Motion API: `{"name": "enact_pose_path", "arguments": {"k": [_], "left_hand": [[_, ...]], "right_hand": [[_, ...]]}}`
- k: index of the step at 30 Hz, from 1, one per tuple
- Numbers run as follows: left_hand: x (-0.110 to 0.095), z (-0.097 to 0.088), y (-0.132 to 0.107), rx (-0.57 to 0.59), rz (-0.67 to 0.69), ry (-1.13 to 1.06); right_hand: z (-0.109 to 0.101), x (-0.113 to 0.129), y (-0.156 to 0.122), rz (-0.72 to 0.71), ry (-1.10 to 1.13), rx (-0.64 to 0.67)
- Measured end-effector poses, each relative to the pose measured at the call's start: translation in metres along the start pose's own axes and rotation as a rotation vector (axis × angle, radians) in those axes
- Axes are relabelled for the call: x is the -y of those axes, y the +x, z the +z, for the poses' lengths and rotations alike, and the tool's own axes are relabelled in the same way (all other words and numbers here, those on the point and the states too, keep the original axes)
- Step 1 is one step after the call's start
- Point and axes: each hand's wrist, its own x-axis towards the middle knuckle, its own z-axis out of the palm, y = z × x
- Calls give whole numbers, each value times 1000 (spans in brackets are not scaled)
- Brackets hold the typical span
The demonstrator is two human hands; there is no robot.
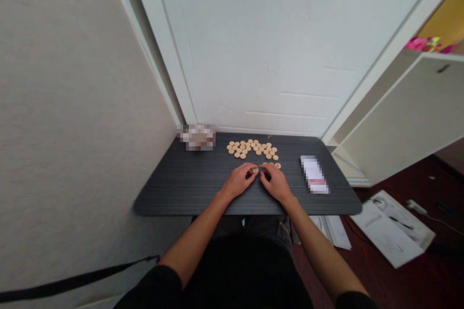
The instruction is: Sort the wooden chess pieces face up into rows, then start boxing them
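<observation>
My left hand [239, 179] pinches a round wooden disc [255, 170], like a Chinese chess piece, between thumb and fingers just above the dark table. Facing it, my right hand [274, 181] has its thumb and index finger curved and apart, with nothing visible between them. Right behind the right fingers lies a short row of similar discs, partly hidden; the rightmost disc [278, 166] shows a dark mark. Farther back, several more wooden discs [242, 150] are spread loosely across the table, some touching or overlapping.
The dark wood-grain table [174, 193] stands against a white panel door [224, 58]. A blurred-out bag or packet [197, 137] sits at its back left corner, and a pixelated phone-like item [314, 174] lies at the right. An open white box [395, 231] rests on the floor.
</observation>
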Motion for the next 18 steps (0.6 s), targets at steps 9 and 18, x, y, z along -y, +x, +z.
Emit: {"name": "enact_pose_path", "arguments": {"k": [9, 18], "left_hand": [[-6, 2, -1, 23, -31, -41], [-5, 1, -1, 14, -10, -61]], "right_hand": [[1, -2, -4, -2, -1, 71], [0, -2, -4, -53, -47, 100]]}}
